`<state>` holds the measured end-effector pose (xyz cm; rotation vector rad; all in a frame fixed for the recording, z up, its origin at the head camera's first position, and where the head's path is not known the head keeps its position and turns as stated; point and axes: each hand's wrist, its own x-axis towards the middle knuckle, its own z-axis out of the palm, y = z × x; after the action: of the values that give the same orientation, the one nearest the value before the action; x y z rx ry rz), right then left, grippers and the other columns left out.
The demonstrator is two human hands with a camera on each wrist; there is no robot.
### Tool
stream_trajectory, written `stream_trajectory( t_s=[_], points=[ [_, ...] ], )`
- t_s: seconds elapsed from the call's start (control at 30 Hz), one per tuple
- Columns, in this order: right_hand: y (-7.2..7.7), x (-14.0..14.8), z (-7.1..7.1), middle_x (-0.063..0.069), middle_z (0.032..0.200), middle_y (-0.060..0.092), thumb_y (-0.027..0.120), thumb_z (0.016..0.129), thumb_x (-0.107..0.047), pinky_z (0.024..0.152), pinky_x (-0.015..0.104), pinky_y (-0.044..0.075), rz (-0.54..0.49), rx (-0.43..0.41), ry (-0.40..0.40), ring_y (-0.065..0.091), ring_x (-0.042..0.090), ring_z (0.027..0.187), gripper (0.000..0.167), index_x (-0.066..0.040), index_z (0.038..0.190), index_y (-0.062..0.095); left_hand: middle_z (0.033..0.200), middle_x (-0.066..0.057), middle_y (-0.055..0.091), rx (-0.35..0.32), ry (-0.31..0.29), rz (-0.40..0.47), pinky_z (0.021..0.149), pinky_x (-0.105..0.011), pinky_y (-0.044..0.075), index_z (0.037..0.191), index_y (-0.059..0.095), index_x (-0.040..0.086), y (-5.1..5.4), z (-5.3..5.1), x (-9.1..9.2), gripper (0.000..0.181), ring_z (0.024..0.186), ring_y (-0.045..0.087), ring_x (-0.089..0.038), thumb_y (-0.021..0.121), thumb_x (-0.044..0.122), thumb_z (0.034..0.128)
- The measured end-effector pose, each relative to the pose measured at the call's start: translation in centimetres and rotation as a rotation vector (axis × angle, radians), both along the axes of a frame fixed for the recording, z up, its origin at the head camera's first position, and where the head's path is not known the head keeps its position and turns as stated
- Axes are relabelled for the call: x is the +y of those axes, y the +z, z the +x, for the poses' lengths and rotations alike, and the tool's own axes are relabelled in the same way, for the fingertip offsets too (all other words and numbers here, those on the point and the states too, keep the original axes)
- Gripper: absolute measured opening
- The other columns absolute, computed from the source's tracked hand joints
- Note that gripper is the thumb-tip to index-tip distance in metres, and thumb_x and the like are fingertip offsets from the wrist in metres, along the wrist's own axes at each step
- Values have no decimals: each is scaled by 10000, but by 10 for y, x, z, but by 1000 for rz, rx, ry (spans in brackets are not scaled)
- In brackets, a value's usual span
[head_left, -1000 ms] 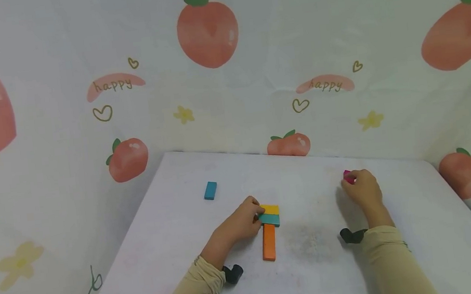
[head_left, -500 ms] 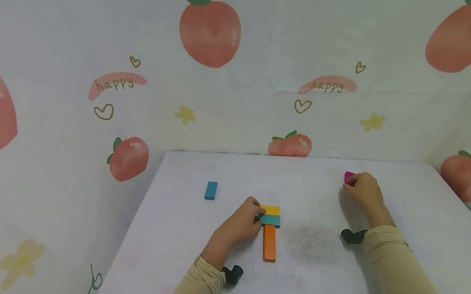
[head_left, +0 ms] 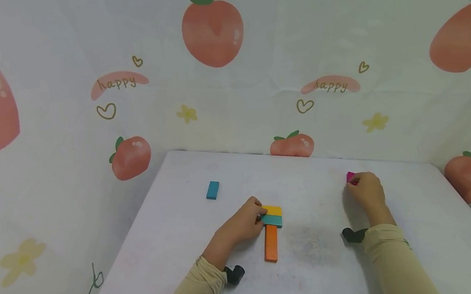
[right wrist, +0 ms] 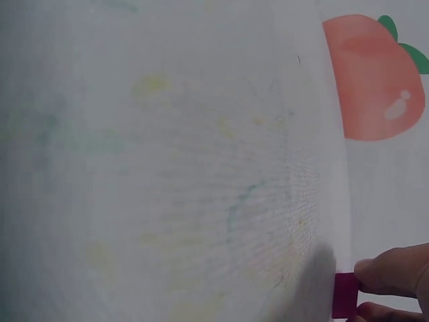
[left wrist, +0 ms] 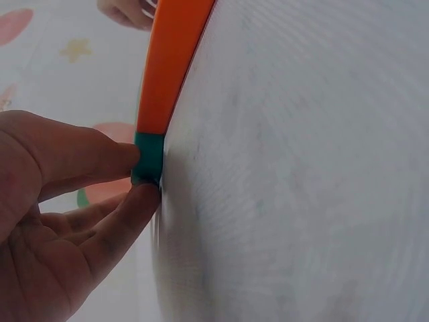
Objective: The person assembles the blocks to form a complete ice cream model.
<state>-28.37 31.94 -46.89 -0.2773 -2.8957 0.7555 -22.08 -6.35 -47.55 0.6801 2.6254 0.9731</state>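
Note:
In the head view, a teal block (head_left: 272,221) and a yellow block (head_left: 274,210) lie side by side against the far end of a long orange block (head_left: 271,244), forming a T. My left hand (head_left: 241,221) pinches the teal and yellow pair at its left end. The left wrist view has the thumb at the teal block (left wrist: 149,155), while the yellow one is hidden there. Further right and back, my right hand (head_left: 367,193) pinches a small magenta block (head_left: 350,177) between thumb and fingers. The right wrist view shows this magenta block (right wrist: 345,295) at the table surface.
A blue block (head_left: 213,190) lies alone toward the back left of the white table (head_left: 320,278). Behind the table hangs a pale curtain (head_left: 255,91) printed with peaches. Dark wrist-worn devices (head_left: 235,274) sit beneath both wrists.
The head view has shifted slightly. Both hands keep their grips, and the blocks stay where they were; the right hand has moved very little.

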Motion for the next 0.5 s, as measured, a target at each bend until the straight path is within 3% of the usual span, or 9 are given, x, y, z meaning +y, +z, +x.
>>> stream_trajectory(
  t_s=[0.2, 0.5],
  points=[
    [2, -2, -1, 326, 1093, 716, 651, 945, -139, 797, 534, 543, -6, -1, -19, 658, 412, 910, 285, 112, 1046, 741, 1442, -133, 517, 12, 5, -6, 1002, -296, 540, 1420, 647, -22, -2, 0, 0, 399, 1135, 560, -152, 637, 33, 1025],
    [1, -1, -4, 320, 1061, 718, 675, 962, -139, 787, 529, 542, -4, -8, -27, 652, 407, 893, 277, 120, 1042, 735, 1439, -133, 522, 18, 2, -5, 936, -260, 524, 1423, 645, -24, -1, 0, 0, 398, 1086, 542, -139, 640, 42, 1031]
  ],
)
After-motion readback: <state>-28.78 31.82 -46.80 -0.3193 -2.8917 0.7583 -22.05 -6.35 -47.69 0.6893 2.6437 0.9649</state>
